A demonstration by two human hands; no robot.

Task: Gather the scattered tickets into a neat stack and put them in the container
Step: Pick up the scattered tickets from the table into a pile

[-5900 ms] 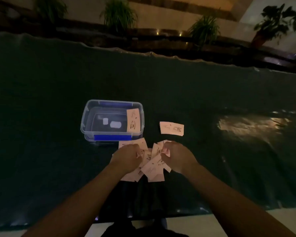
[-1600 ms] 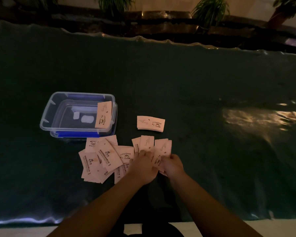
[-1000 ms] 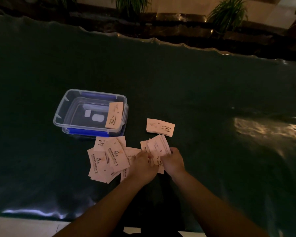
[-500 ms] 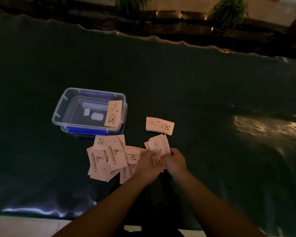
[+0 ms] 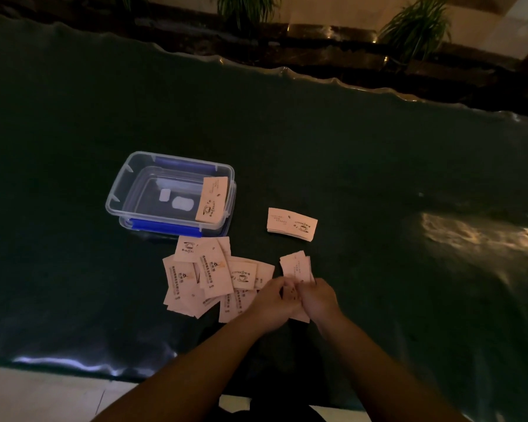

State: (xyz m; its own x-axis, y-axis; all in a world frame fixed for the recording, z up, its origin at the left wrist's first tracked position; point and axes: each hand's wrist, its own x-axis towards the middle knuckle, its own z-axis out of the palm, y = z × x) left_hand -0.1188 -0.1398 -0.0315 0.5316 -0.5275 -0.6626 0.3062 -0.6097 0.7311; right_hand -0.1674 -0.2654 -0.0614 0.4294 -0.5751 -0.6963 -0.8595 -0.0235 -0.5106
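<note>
Dim, warm light falls on a bench (image 5: 348, 141) covered by a dark green glossy sheet, with potted plants (image 5: 415, 25) along a ledge behind its far edge. Both hands work close to the near edge of the bench. The left hand (image 5: 272, 303) and the right hand (image 5: 317, 300) are closed, side by side and touching, around a small bundle of tickets (image 5: 296, 269), whose upper ends fan out above the fingers while a lower corner shows beneath the right hand. To the left of the hands, a loose pile of tickets (image 5: 208, 275) lies overlapping on the sheet at mixed angles; some show a coffee-cup print and others show lines of text. The left hand covers the right edge of this pile. Farther back and to the right, a squared stack of tickets (image 5: 291, 223) lies flat, apart from the other groups. The container (image 5: 125, 190), a clear plastic box with blue clips, stands open just behind the loose pile. One ticket (image 5: 212, 199) leans inside the container against its right wall. Two pale labels (image 5: 177, 201) show at the container bottom.
</note>
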